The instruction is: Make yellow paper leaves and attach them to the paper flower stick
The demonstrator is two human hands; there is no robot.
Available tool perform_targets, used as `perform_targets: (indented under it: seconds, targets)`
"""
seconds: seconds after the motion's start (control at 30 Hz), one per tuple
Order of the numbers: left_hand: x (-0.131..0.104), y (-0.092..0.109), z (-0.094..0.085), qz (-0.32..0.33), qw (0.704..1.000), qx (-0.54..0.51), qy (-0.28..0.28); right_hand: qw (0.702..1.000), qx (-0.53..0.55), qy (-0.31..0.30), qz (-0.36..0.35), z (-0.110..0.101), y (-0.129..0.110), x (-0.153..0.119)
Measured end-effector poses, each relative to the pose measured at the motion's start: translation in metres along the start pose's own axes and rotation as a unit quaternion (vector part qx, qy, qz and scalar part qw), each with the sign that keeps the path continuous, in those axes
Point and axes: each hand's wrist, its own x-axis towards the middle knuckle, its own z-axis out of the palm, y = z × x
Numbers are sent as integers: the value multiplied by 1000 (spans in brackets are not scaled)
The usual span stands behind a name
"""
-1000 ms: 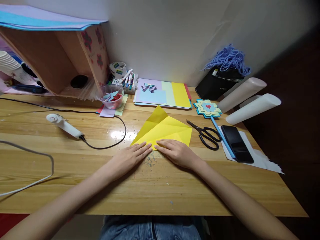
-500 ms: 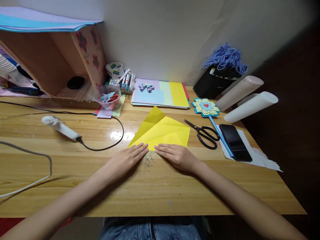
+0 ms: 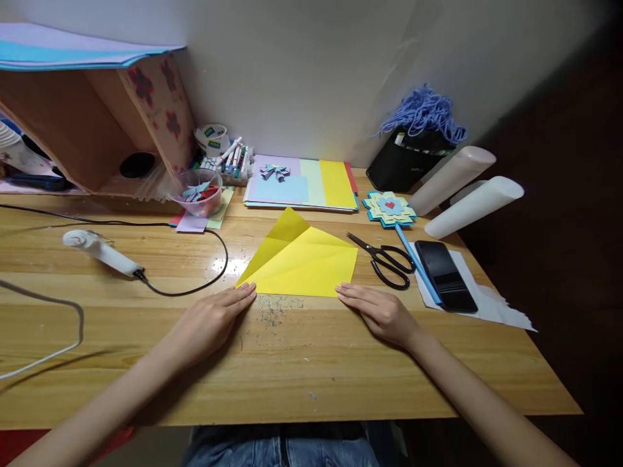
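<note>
A yellow sheet of paper [image 3: 306, 263] lies folded on the wooden table, with a darker single layer showing at its upper left and crease lines across the top layer. My left hand [image 3: 219, 318] rests its outstretched fingers on the paper's lower left corner. At the lower right corner, the straight fingertips of my right hand [image 3: 377, 311] press on the near folded edge. Neither hand grips anything. Just right of the paper are black-handled scissors [image 3: 387, 259], their blades pointing toward it.
A corded white glue gun [image 3: 102, 251] lies left. Behind stand a cup of paper scraps [image 3: 198, 198], markers [image 3: 233, 159] and stacked coloured paper [image 3: 331, 185]. To the right are a paper flower [image 3: 389, 209], a black phone [image 3: 445, 275] and white rolls [image 3: 474, 204]. Small scraps [image 3: 272, 311] dot the near table.
My hands have slid apart along the near edge of the yellow paper, from its middle out to its two corners. The whole view has shifted slightly.
</note>
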Motion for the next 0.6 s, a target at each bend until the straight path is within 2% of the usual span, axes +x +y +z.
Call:
perform_targets:
  seconds: [0.17,0.3,0.37,0.5,0.6]
  targets:
    - [-4,-2,4,-1,999,18,35,998,-37,52,-19,0,3,-7]
    - [-8,-6,7,32,999,1,39,992,-96,70,-52,5,-3,6]
    - [-9,-8,7,48,998,-2,37,992,-87,44,-75,11,-11,23]
    - [-9,-9,4,57,998,2,39,991,-3,-63,-119,29,-33,72]
    - [-9,-10,2,68,997,6,30,985,15,-90,-144,47,-48,105]
